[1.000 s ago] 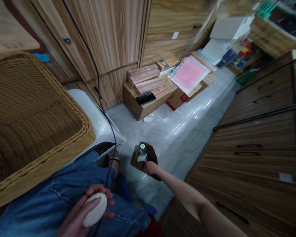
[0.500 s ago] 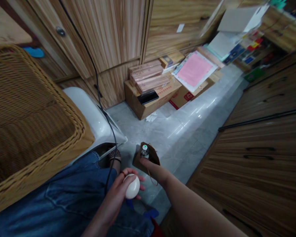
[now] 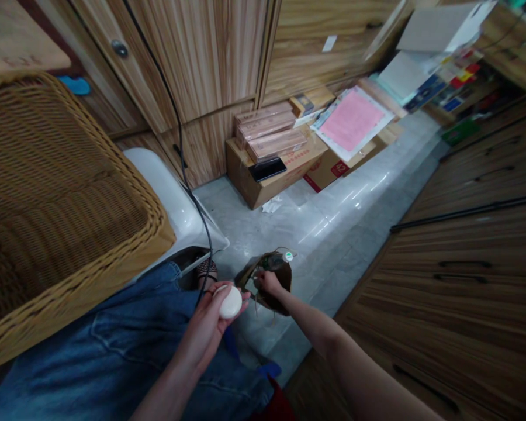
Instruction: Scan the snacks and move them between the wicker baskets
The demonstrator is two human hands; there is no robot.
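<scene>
Your left hand (image 3: 217,307) had the white round object (image 3: 230,302), thumb over it and fingers wrapped beneath, held above your jeans (image 3: 131,345), near the brown bag (image 3: 286,279)! Down on the grey floor (image 3: 319,234), your right hand (image 3: 269,282) was in the mouth of that bag, fingers bent; whether they gripped anything, you couldn't tell. Beside them the clear bottle (image 3: 276,261) leaned over, its white cap (image 3: 288,256) showing a green mark too small to read. And the lettering: a bold "42" in white on red stood out on the farther carton (image 3: 322,171)! Red characters ran along the nearer carton (image 3: 254,190), too blurred to read, beneath the long wrapped boxes (image 3: 274,145) and beside the black phone (image 3: 268,169).
</scene>
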